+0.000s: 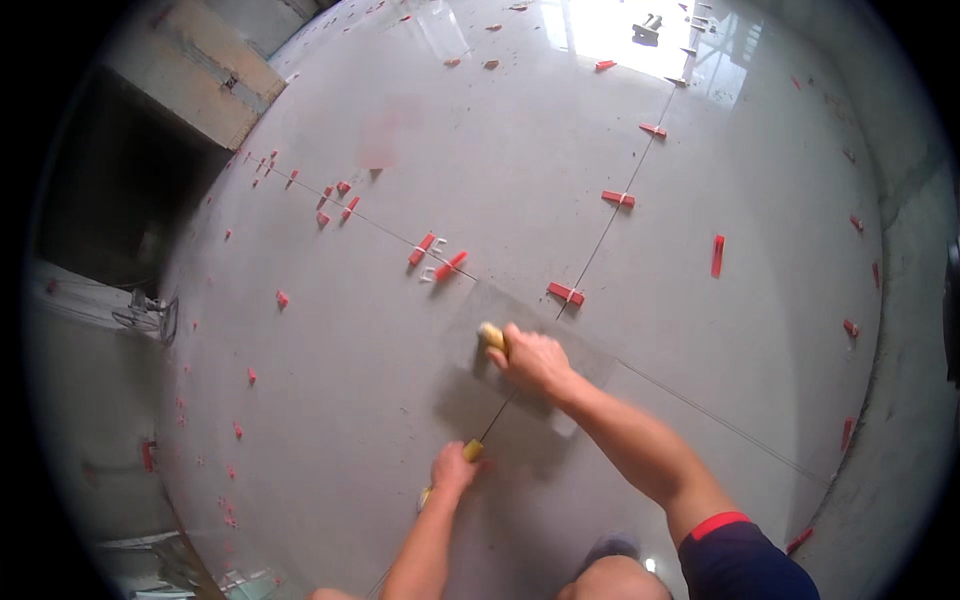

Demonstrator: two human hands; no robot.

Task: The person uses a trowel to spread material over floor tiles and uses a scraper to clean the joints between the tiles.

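Note:
My right hand [532, 358] is wrapped round the yellow handle [492, 336] of what looks like a float. Beneath it, a flat grey rectangular plate [585, 355], smeared by motion, lies over the crossing of the tile joints. Nearer to me and to the left, my left hand [455, 470] is closed round a second yellow handle [473, 450], which shows at both sides of the fist. What this handle belongs to is hidden. Just beyond the plate, a red levelling wedge [566, 294] sits in a white clip on the joint. Another red wedge [451, 266] lies up and left.
Large glossy grey tiles [690, 330] cover the floor. More red wedges stand along the joints, and a loose one [718, 256] lies to the right. White clip pieces [428, 273] lie near the left joint. A wall [915, 400] bounds the right side; a dark opening [120, 190] is at left.

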